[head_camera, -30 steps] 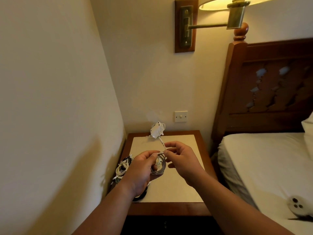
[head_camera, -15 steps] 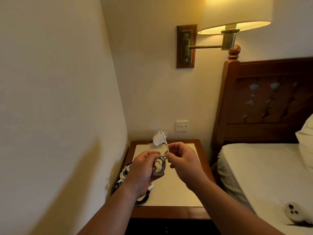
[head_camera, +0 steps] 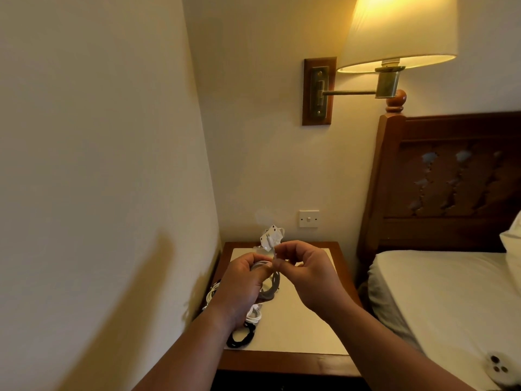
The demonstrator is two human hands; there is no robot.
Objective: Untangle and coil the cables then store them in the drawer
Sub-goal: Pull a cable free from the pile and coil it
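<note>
A person's two hands meet in mid-air over a bedside table (head_camera: 282, 362), seen from above and behind. The left hand (head_camera: 242, 283) has its fingers curled round a pale cable (head_camera: 273, 286), already wound into a small coil that hangs below its thumb, in the gap between the two hands. The right hand (head_camera: 310, 275) touches the left at the fingertips and pinches the last loose stretch of that same cable.

That short stretch rises almost upright from the pinch, leaning slightly away from the person. It ends in a white charger plug (head_camera: 270, 238), which stands just above and beyond the right hand's fingertips. The right hand is the nearer of the two to the plug, so it looks best placed to wrap this tail into the coil.

Under the left hand and wrist, on the table, lie more white cables (head_camera: 253, 314) and a black cable (head_camera: 241, 335), bunched together. They seem not yet put away.

The drawer cannot be seen. Only darkness shows under the table's front edge, below the forearms. A bed (head_camera: 437, 292) lies beyond the right arm.
</note>
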